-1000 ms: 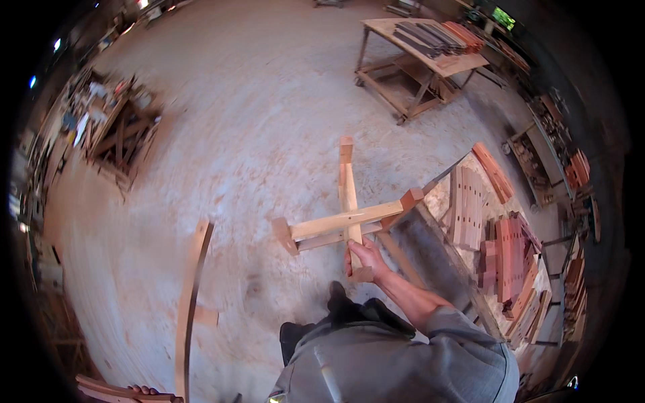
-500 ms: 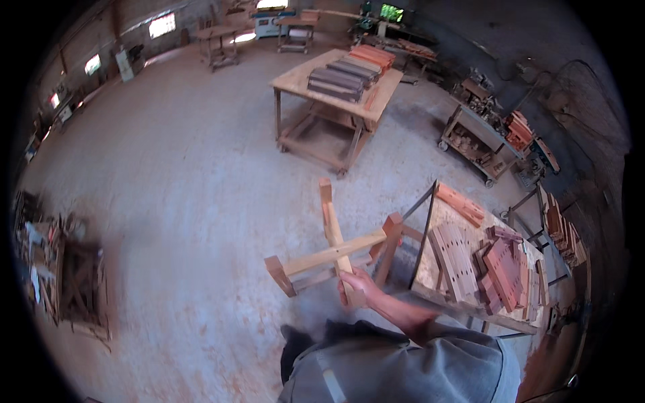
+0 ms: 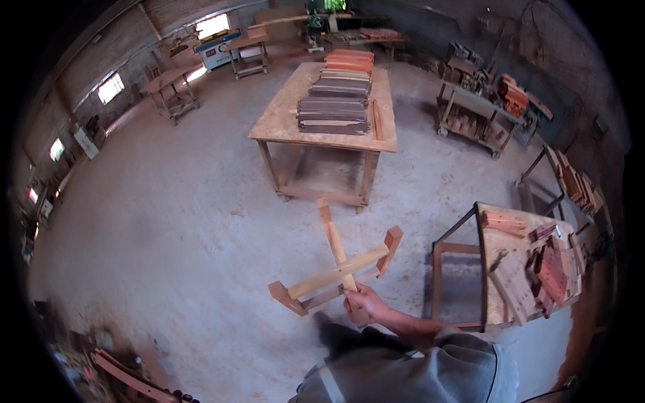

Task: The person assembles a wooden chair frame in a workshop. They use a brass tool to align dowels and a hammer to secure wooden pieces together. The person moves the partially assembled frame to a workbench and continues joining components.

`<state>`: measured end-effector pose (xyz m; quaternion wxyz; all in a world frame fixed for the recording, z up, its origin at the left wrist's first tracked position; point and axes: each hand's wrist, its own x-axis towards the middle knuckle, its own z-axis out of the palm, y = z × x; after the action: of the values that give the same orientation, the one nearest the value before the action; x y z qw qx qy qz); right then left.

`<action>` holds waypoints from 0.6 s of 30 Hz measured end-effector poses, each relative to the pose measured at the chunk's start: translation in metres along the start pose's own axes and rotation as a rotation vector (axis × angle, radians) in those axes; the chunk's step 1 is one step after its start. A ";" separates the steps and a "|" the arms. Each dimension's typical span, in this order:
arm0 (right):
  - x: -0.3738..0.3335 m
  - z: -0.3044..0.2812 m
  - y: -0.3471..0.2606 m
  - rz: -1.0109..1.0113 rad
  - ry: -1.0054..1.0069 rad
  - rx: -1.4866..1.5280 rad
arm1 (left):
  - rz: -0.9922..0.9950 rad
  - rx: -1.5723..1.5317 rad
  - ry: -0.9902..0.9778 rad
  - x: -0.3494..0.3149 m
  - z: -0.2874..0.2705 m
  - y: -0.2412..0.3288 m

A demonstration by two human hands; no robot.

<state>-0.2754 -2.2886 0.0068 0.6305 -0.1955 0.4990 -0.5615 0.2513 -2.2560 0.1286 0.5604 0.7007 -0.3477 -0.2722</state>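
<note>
My right hand point(image 3: 367, 304) is closed around the lower end of the long bar of a light-wood cross-shaped frame point(image 3: 309, 285). A crosspiece meets this bar near its middle, with a short angled block at each end. A thinner strip runs below the crosspiece, partly hidden. The frame is held out in front of my body, above the floor and left of the right-hand worktable. My left hand is out of view.
A large wooden table point(image 3: 279, 124) stands ahead, bearing stacked dark and reddish slats point(image 3: 332, 114). Beside me on the right is a worktable point(image 3: 497, 269) with wooden pieces point(image 3: 552, 272). A wheeled cart point(image 3: 480, 101) stands farther back. Boards point(image 3: 127, 376) lie at lower left.
My view has turned, so the large table appears nearer and more upright and the right worktable farther right. My right hand still holds the wooden frame, which has moved away from that worktable.
</note>
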 end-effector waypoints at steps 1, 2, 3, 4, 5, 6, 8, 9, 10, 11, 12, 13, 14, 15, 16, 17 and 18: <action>0.027 0.016 0.004 -0.004 0.007 0.036 | 0.129 0.096 -0.051 0.000 0.047 0.045; 0.053 0.035 -0.005 0.001 -0.007 0.076 | -0.003 -0.052 -0.106 0.029 0.069 0.058; 0.080 0.056 -0.020 0.008 -0.047 0.085 | -0.031 -0.062 -0.040 0.052 0.079 0.057; 0.106 0.075 -0.034 0.019 -0.095 0.092 | -0.060 -0.072 0.035 0.080 0.085 0.053; 0.132 0.086 -0.039 0.021 -0.078 0.082 | -0.081 -0.152 -0.011 0.102 0.095 0.049; 0.160 0.095 -0.038 0.043 -0.080 0.074 | -0.096 -0.219 -0.031 0.124 0.107 0.055; 0.211 0.120 -0.054 0.096 -0.097 0.072 | -0.184 -0.263 -0.113 0.176 0.156 0.075; 0.231 0.132 -0.072 0.120 -0.099 0.073 | -0.213 -0.304 -0.146 0.207 0.183 0.073; 0.258 0.137 -0.072 0.103 -0.092 0.067 | -0.272 -0.313 -0.128 0.231 0.212 0.078; 0.291 0.149 -0.074 0.076 -0.095 0.076 | -0.224 -0.323 -0.188 0.269 0.228 0.066; 0.311 0.171 -0.074 0.062 -0.107 0.108 | -0.215 -0.408 -0.289 0.301 0.235 0.057; 0.335 0.191 -0.084 0.023 -0.101 0.128 | -0.223 -0.484 -0.331 0.329 0.254 0.060; 0.366 0.215 -0.091 0.016 -0.127 0.121 | -0.222 -0.570 -0.397 0.364 0.278 0.062; 0.392 0.235 -0.095 0.004 -0.137 0.110 | -0.211 -0.656 -0.457 0.396 0.293 0.054; 0.419 0.252 -0.104 -0.020 -0.144 0.098 | -0.193 -0.749 -0.526 0.427 0.312 0.052; 0.449 0.267 -0.106 0.002 -0.166 0.122 | -0.191 -0.779 -0.532 0.459 0.331 0.058; 0.462 0.271 -0.116 0.011 -0.146 0.115 | -0.241 -0.804 -0.539 0.475 0.354 0.063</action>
<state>-0.1644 -2.8250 0.0259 0.6785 -0.1970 0.4196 -0.5699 0.2570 -2.8518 0.1148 0.6408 0.3692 -0.2643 -0.6190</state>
